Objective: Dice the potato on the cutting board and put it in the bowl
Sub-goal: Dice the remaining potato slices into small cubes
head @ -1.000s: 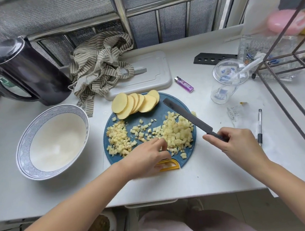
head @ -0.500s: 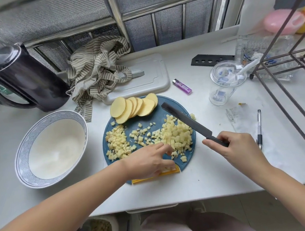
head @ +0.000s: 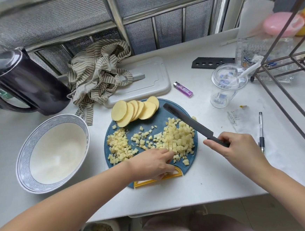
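A round blue cutting board (head: 154, 122) with a yellow handle (head: 146, 182) lies mid-counter. On it are two heaps of diced potato (head: 179, 138) with scattered dice between them, and a fan of uncut potato slices (head: 135, 110) at its far edge. My left hand (head: 152, 165) grips the board's near edge at the yellow handle, fingers curled. My right hand (head: 242, 148) holds a black knife (head: 185, 121), its blade slanting over the right heap. The blue-rimmed white bowl (head: 24, 162) stands empty to the left of the board.
A black kettle (head: 29, 88) and a striped cloth (head: 97, 76) sit behind the bowl. A grey tray (head: 154, 82), a purple lighter (head: 183, 91), a plastic cup (head: 226, 87), a pen (head: 261, 132) and a metal rack (head: 288, 93) lie beyond and to the right.
My left hand has settled onto the yellow handle, and more of that handle end now shows to its left. The knife hand has hardly moved.
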